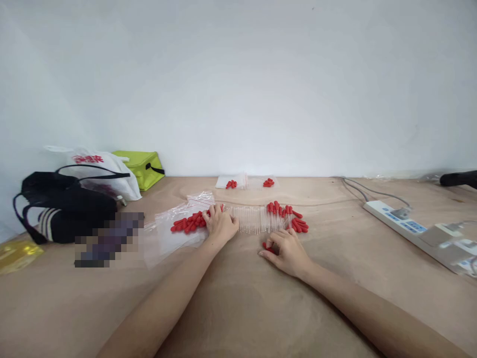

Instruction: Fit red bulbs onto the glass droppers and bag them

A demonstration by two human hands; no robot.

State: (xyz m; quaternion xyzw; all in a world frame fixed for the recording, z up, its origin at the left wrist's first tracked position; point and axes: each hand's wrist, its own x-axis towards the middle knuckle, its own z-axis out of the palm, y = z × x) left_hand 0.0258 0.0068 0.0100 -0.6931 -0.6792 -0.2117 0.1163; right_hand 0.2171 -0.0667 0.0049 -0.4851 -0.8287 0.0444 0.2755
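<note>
My left hand [222, 224] reaches in at the right end of a pile of red rubber bulbs [189, 222], with its fingers bent and red showing at the fingertips. That pile rests on a clear zip bag [167, 243]. Right of this hand, thin clear dropper tubes [248, 219] lie side by side in a row. Low on the table, my right hand [288, 252] is closed around a red rubber bulb [266, 246], partly hidden by the fingers. Beyond it, several tubes have red bulbs [276, 208] on their far ends, and more red bulbs [299, 225] lie to the right.
Small bags with red bulbs [231, 184] lie by the wall. On the left are a black bag [74, 199], a white plastic bag [112, 174], a lime green box bag [139, 166] and a blurred-out item [112, 241]. A power strip [402, 226] with cables stands right.
</note>
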